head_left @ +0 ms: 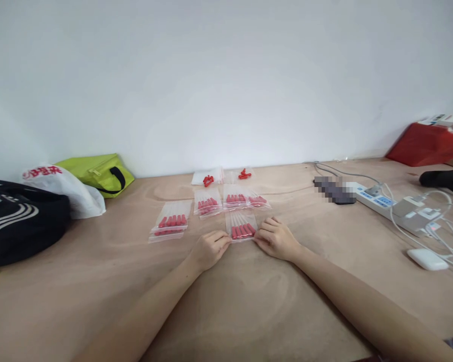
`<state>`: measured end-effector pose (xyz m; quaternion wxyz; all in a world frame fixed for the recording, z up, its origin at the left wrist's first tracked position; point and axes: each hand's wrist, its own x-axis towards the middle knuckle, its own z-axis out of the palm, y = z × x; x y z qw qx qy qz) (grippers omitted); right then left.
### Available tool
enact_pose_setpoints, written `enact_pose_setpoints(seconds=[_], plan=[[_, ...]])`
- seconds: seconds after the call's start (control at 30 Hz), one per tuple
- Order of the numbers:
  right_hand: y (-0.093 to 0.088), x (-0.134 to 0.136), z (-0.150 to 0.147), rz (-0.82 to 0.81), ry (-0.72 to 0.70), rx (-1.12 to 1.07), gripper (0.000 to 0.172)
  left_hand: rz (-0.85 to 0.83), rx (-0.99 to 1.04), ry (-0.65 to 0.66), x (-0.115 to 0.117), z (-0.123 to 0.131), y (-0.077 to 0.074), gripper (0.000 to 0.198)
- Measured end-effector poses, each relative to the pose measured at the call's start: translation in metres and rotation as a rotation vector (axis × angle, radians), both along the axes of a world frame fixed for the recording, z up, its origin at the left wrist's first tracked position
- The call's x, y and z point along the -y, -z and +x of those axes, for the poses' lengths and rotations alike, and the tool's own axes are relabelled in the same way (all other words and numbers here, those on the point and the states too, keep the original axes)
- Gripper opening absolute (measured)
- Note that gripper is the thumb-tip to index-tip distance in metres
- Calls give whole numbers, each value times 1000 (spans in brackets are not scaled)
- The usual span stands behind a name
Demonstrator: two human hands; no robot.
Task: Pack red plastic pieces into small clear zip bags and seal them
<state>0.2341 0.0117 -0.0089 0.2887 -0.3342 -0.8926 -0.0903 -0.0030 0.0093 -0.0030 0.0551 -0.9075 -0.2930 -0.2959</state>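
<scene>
A small clear zip bag (243,219) lies flat in front of me, with several red stick-like pieces (242,231) side by side near its close edge. My left hand (211,249) pinches the bag's near left corner. At the near right corner, my right hand (276,240) has its fingers closed on the same bag. Just beyond it lie more filled zip bags (235,198), partly overlapping, and another filled bag (208,202) to their left. Farther left is a small stack of filled bags (172,221). Loose red pieces (208,180) rest on flat bags at the back.
A black bag (26,226), a white plastic bag (71,188) and a lime-green bag (94,173) stand at left. To the right are a dark phone (334,191), a power strip (377,198) with chargers and cables, a white case (427,259) and a red container (426,145). A wall closes the back.
</scene>
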Motion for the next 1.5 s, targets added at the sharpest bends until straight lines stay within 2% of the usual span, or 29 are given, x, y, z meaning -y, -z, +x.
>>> enact_pose_setpoints(seconds=[0.27,0.4,0.7,1.0,1.13,1.2,1.27,1.33,1.43,1.5], plan=[[1,-1,-49,174,-26,50,18,20,-18,0,0,2,-2,24],[-1,-2,-59,226,-20,78,22,55,-13,11,0,1,-2,25],[-5,0,-51,232,16,169,23,102,12,44,-1,0,-2,22],[-2,3,-8,211,92,179,20,70,94,52,0,1,-3,21],[-1,5,-3,206,135,129,24,23,116,40,2,-5,-1,19],[0,6,-3,204,142,104,26,-72,140,24,5,-9,-1,18],[0,6,-4,189,122,90,24,-273,192,-28,8,-10,-4,17],[1,5,-4,144,96,62,22,-561,325,-128,11,-9,-10,16],[3,7,-5,-1,17,-4,21,-1065,686,-253,13,0,-22,47],[2,11,-7,-105,-78,-30,21,-1353,911,-267,16,9,-29,52]])
